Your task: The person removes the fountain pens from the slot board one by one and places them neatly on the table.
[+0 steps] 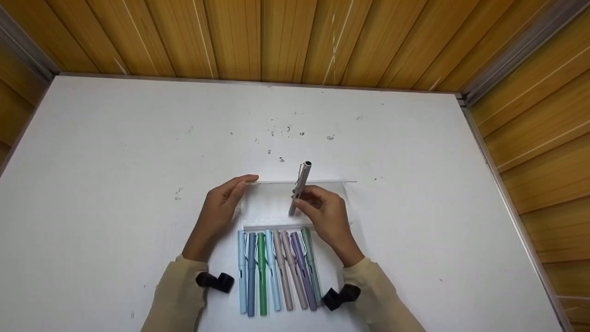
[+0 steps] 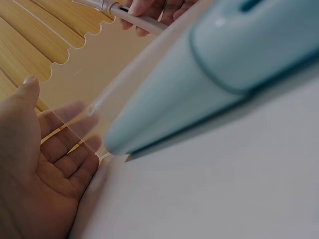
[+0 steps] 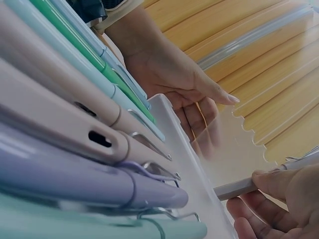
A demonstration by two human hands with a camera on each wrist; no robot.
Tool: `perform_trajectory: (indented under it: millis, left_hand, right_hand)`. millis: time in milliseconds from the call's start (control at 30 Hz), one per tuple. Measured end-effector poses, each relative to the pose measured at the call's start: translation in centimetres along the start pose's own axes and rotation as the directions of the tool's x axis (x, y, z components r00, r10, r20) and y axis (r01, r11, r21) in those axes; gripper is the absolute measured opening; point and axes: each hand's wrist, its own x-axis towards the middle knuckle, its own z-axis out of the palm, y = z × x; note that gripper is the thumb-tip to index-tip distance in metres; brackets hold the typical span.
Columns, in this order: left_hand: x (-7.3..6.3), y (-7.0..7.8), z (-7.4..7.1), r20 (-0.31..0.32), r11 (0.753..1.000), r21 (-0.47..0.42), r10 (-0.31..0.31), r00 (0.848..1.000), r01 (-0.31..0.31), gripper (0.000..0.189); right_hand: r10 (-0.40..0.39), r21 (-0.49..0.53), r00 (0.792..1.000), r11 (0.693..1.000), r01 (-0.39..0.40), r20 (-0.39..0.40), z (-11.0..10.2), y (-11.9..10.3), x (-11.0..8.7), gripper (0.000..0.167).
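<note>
My right hand (image 1: 328, 213) pinches a grey clip pen (image 1: 303, 179) between thumb and fingers. It holds the pen tilted, cap end up, over a clear plastic stand (image 1: 267, 200). At the stand's left side is my left hand (image 1: 220, 207); its fingers lie loosely extended behind the clear panel (image 2: 107, 55), which has a scalloped edge. Closer to me lies a row of pens: a light blue pen (image 1: 242, 272), a green pen (image 1: 262, 274), a purple pen (image 1: 302, 272), a sage green pen (image 1: 311, 265) and several others. Their clips show in the right wrist view.
A white table (image 1: 115, 161) with small dark scuff marks carries everything. Wood-patterned panels (image 1: 286, 41) rise behind it and on both sides. Black straps (image 1: 341, 296) sit at both wrists, close beside the pen row.
</note>
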Motion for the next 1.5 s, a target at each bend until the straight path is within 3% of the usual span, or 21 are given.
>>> perform_trajectory:
  millis: [433, 1500]
  left_hand:
    - [0.0, -0.1, -0.1, 0.023, 1.0, -0.021, 0.017, 1.0, -0.017, 0.034]
    - [0.0, 0.0, -0.2, 0.02, 1.0, -0.025, 0.012, 1.0, -0.011, 0.033]
  right_hand:
    - [0.015, 0.049, 0.998, 0.999, -0.013, -0.053, -2.0, 0.7, -0.5, 0.017]
    - [0.123, 0.006, 0.972, 0.992, -0.124, -0.201, -8.0, 2.8, -1.7, 0.022]
